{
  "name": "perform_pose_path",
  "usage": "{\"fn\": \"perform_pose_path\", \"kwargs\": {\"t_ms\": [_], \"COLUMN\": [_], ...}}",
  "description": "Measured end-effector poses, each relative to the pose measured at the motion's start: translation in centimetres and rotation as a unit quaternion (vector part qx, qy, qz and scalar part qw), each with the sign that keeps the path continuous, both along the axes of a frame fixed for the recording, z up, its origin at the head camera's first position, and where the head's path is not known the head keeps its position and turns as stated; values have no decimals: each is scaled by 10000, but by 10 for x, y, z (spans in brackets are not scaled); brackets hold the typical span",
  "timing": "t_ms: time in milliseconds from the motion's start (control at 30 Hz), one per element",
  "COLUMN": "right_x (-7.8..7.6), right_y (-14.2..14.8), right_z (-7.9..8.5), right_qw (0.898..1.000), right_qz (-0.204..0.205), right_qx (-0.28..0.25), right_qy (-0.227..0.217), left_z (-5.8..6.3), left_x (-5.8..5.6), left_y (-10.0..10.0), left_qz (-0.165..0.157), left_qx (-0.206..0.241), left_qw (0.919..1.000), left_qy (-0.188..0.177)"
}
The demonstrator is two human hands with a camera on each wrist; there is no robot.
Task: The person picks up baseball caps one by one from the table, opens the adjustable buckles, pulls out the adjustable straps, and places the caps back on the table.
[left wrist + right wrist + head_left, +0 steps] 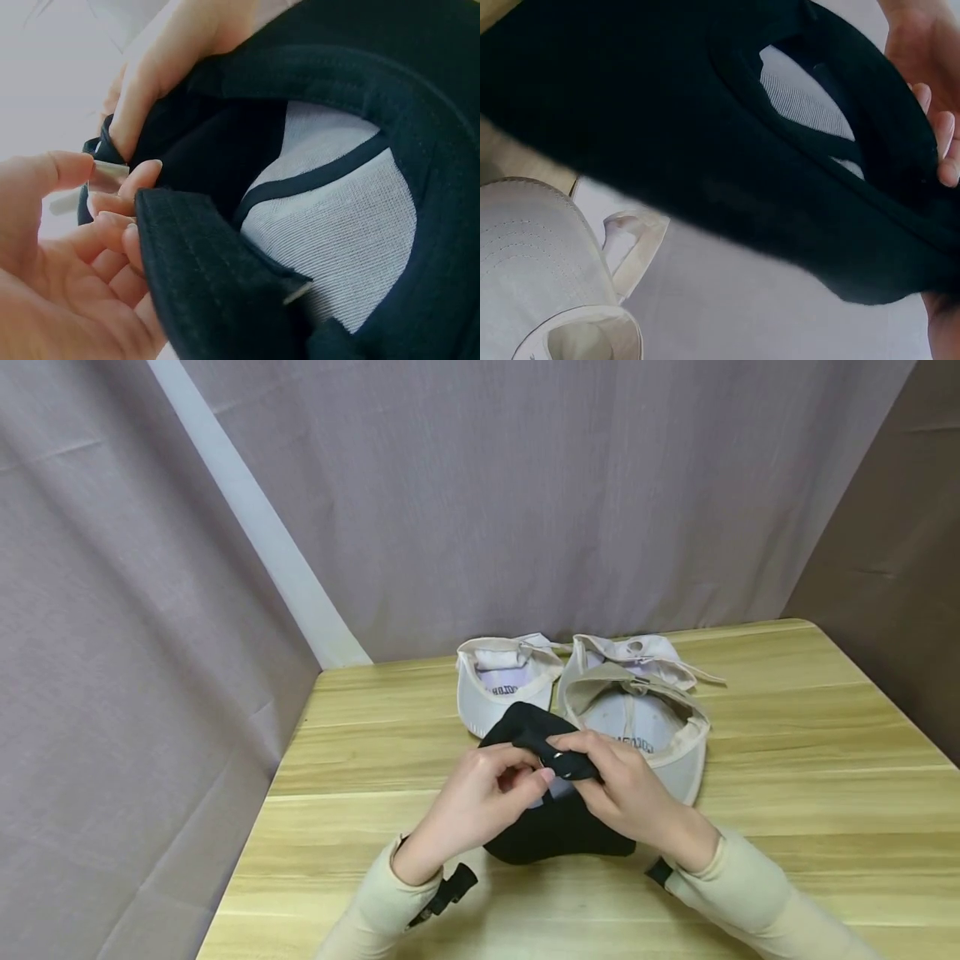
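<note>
Both pale sleeves [378, 902] run off the bottom edge, forearms cut off. Black wrist mounts [453, 887] sit at the cuffs, partly covered. Left hand [480, 793]: thumb and finger pinched together on a small metal buckle [109, 177]; that grip is clear only in the left wrist view, where the buckle is part covered by fingertips. Right hand [630, 781]: grip clamped on the back band of the black cap [558, 835], some fingertips lost behind the cloth.

Black cap is between the hands, over the near-middle of the bench [810, 777]; can't tell whether it touches the wood. Opening shows pale ribbed lining with a dark tape across it; its dark outer cloth hides most seams.

Just behind: beige cap [688, 772], opening up, lettering inside partly blocked by the right hand. It overlaps a pale cap [662, 650] behind it, so that one's front is mostly hidden. Left of these, a white cap [469, 697], brim tip covered by the black cap, inside lettering hard to read. Grey curtain [525, 502] at the back, cropped by the top edge.
</note>
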State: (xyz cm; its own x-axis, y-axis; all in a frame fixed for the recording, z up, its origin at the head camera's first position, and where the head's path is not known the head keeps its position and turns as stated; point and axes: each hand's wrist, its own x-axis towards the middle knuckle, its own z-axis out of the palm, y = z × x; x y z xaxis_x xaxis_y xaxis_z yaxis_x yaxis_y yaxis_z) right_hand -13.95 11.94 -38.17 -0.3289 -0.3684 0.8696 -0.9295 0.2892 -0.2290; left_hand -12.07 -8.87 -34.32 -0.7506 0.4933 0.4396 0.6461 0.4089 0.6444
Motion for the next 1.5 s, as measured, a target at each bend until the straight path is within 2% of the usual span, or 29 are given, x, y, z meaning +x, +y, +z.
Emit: {"fn": "perform_pose_path", "kwargs": {"t_ms": [233,567,767,1100,1500], "right_x": [-3,0,2,5,9], "right_y": [0,-2,-1,-2,-3], "right_z": [1,0,-1,0,-4], "right_qw": [9991,9980,9966,9981,9998], "right_qz": [366,68,-127,-152,-7], "right_qx": [-28,263,417,276,-50], "right_qy": [217,573,702,537,-200], "left_z": [-4,-7,-8,-9,-11], "left_x": [3,4,5,6,4], "left_y": [0,3,5,5,3], "left_qz": [64,458,455,291,66], "left_qx": [143,306,436,711,852], "left_qw": [9999,9981,9966,9940,9938], "left_qy": [-52,-273,-528,-781,-711]}}
